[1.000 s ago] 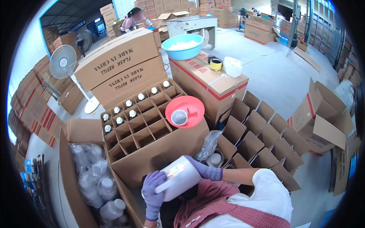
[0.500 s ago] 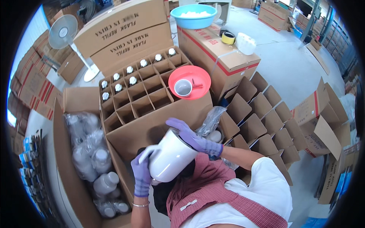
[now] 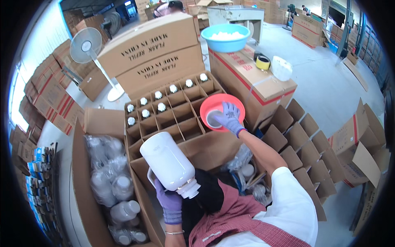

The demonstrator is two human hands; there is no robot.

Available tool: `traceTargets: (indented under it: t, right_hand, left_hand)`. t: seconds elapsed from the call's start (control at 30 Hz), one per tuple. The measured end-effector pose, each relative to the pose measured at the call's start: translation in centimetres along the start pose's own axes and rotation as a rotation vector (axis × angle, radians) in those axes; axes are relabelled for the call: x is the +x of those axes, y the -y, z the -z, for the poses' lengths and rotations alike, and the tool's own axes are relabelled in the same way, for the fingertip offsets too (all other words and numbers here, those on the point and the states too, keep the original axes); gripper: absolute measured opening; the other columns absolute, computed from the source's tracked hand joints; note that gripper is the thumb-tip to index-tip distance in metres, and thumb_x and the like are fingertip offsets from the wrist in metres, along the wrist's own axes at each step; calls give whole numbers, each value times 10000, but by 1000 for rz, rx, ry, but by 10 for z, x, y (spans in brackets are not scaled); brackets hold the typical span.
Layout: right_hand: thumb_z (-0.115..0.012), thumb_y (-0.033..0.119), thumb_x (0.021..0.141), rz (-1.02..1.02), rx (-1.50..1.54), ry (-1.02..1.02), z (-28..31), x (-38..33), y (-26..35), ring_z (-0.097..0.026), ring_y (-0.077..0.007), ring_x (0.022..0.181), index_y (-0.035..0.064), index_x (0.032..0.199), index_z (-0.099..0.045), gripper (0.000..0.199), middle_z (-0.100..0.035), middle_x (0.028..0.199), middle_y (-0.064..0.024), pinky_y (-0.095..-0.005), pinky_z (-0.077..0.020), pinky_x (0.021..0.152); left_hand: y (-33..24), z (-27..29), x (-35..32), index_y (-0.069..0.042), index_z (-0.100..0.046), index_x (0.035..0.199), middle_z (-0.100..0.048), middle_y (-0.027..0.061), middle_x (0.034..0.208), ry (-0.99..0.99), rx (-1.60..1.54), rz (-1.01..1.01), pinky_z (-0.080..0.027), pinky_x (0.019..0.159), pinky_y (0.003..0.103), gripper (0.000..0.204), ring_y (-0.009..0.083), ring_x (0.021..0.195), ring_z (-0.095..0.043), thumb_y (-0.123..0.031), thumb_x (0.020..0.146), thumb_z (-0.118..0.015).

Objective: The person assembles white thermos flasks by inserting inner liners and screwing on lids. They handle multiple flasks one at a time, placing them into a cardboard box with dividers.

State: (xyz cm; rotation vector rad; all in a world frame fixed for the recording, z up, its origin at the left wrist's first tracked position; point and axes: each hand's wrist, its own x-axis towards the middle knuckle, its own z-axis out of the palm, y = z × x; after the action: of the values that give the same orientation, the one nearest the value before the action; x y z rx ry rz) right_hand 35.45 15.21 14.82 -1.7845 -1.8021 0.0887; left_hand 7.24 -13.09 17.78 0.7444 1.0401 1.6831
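Note:
A white flask body with a side handle hangs tilted in front of my chest, its broad end up and left, its narrow threaded-looking neck down and right. My left hand, in a purple-grey glove, is closed round its handle. My gloved right hand reaches into a red basin, fingers spread, beside a small grey cup. The thumb is at the cup's rim; what lies under the palm is hidden. The basin rests on the edge of a divided carton holding several silver-topped bottles.
An open carton of plastic-wrapped white containers stands at left. Behind right, a taped carton carries a blue basin of white pieces and tape rolls. Cardboard dividers stand at right; a white fan at far left.
My right hand has left the flask and moved up into the red basin. The flask has swung round in my left hand, its broad end now to the upper left. The view has shifted.

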Motion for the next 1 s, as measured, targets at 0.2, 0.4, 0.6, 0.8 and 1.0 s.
traceTargets:
  t: [0.2, 0.4, 0.6, 0.8, 1.0]
  right_hand:
    - [-607, 263, 884, 31, 18, 89, -41, -2, -31, -440, -360, 1316, 130, 1334, -562, 472, -524, 1362, -205, -580, -317, 1078]
    - [-555, 31, 887, 281, 434, -196, 63, -106, 65, -406, -456, 1352, -40, 1447, -399, 586, -429, 1436, -320, -466, -380, 1089]
    - [-693, 225, 813, 354, 401, -233, 117, -211, 116, -477, -456, 1195, -10, 1412, -456, 686, -416, 1420, -301, -513, -383, 1025]
    - [-609, 201, 826, 932, 142, -144, 79, -201, 88, -443, -323, 1235, 299, 1318, -598, 502, -459, 1415, -88, -487, -400, 1054]
    - [-674, 296, 886, 561, 672, 147, 73, -194, 107, -548, -292, 1155, 197, 1407, -438, 580, -492, 1301, -168, -451, -540, 908]
  left_hand:
    - [30, -22, 21, -62, -400, 1454, -515, 139, 1428, 45, -589, 168, -421, 1109, 474, 440, 293, 1284, -531, -208, 1039, -399]
    - [43, -49, 44, -93, -430, 1444, -517, 125, 1429, -123, -820, 260, -401, 1114, 505, 544, 316, 1306, -507, -409, 1002, -450]
    - [62, -51, 45, -103, -410, 1463, -464, 152, 1465, -66, -728, 178, -392, 1119, 510, 629, 347, 1310, -489, -515, 989, -428]
    - [54, -48, 17, -64, -373, 1452, -495, 159, 1400, -117, -437, 90, -448, 1062, 456, 547, 290, 1265, -516, -363, 1000, -452]
    - [31, -53, -13, -35, -366, 1432, -479, 159, 1381, -184, 75, -134, -462, 1051, 446, 508, 293, 1254, -513, -235, 993, -527]
